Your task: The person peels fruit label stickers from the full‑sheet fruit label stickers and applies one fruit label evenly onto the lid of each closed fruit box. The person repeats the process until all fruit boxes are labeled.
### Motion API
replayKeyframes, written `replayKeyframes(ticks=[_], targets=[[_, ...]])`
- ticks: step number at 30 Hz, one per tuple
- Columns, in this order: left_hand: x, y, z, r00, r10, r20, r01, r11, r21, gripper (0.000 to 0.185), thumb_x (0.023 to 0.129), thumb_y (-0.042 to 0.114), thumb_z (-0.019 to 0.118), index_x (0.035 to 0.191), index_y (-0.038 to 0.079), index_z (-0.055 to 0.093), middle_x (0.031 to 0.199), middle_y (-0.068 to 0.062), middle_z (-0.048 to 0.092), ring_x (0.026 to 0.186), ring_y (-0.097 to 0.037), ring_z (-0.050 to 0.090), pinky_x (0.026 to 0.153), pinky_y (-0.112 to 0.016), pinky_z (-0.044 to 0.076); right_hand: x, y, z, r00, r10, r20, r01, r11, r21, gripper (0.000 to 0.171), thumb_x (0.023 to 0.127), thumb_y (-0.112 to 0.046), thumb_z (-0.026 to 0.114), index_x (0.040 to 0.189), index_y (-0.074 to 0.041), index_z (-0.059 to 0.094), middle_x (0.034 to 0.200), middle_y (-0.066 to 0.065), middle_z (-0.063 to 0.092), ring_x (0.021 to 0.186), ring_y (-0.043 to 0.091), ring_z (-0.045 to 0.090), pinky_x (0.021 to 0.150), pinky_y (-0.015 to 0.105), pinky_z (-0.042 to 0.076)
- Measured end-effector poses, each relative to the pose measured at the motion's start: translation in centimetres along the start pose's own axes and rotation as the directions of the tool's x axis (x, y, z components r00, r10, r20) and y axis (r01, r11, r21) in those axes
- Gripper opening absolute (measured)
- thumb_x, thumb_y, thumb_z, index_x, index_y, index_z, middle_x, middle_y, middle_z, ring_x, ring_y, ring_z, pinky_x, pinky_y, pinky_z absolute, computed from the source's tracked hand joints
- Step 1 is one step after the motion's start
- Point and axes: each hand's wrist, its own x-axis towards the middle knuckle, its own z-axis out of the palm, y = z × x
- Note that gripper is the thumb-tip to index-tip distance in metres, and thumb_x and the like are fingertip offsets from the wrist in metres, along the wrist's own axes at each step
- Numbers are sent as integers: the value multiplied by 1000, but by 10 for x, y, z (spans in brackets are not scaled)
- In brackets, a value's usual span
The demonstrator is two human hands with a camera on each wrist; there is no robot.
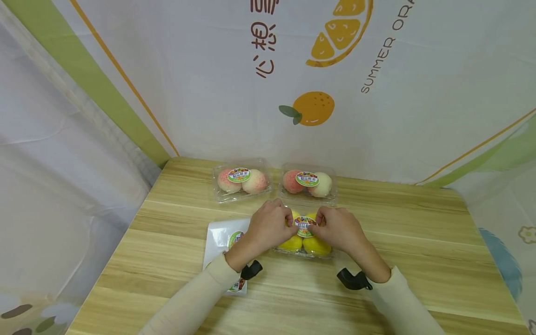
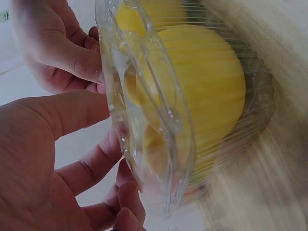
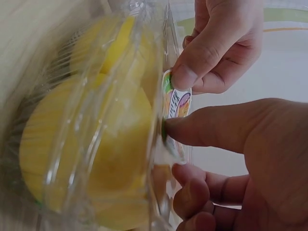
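Wooden table (image 1: 167, 242): both hands' fingers (image 1: 289, 218) pinch the sticker (image 1: 304, 225) atop the clamshell (image 1: 293, 244)

Clear ribbed plastic clamshell box (image 1: 304, 245) at table centre: thin, glossy, with moulded ridges catching light; its four yellow round fruits (image 1: 316, 245) look smooth and matt-waxy; the oval printed paper sticker (image 1: 305, 226) on its lid is glossy. Two further clear plastic boxes of pink-and-cream peaches (image 1: 242, 182) at 12 o'clock: same shiny film, fruit skins soft and matt. Light wooden table top (image 1: 418, 242): striped grain, smooth satin finish. White glossy sticker sheet (image 1: 222, 238) at 9 o'clock: reflective, slick. White printed cloth backdrop (image 1: 209, 93) behind: matt, faintly creased. Cream sleeves (image 1: 197, 298): soft matt fabric.
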Motion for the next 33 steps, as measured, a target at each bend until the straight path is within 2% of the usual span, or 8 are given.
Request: replayKeyframes(ticks=[13, 24, 30, 33], targets=[[-1, 0, -2, 1000, 6, -1, -6, 999, 33, 29, 89, 31, 90, 72, 20, 68, 86, 1, 60, 82, -21, 58, 69, -34, 53, -1, -2, -1, 1000, 13, -5, -13, 1000, -8, 31, 94, -33, 85, 84, -12, 65, 66, -2, 56, 60, 18, 51, 54, 33, 40], [-1, -1, -2, 999, 25, -38, -24, 1000, 14, 27, 88, 27, 92, 75, 19, 70, 94, -2, 67, 87, -24, 61, 72, -36, 55, -1, 0, -1, 999, -20, -48, 20, 1000, 4, 27, 94, -29, 85, 85, -12, 65, 65, -4, 55, 59, 17, 50, 53, 33, 40], [-2, 1, -2, 998, 60, -22, -61, 998, -5, 14, 91, 26, 90, 92, 17, 80, 104, -2, 68, 96, -24, 61, 80, -38, 56, -2, 2, 1, 996, -59, -72, 61, 998, 33, 22, 94, -24, 85, 89, -12, 68, 64, -5, 52, 56, 13, 46, 52, 30, 36], [-2, 3, -2, 996, 87, -9, -87, 996, -1, 14, 93, 26, 90, 101, 17, 83, 106, -2, 68, 96, -23, 60, 81, -37, 55, -2, 3, 3, 988, -111, -107, 116, 992, 40, 18, 93, -20, 86, 93, -11, 70, 64, -7, 50, 54, 11, 43, 51, 28, 34]])
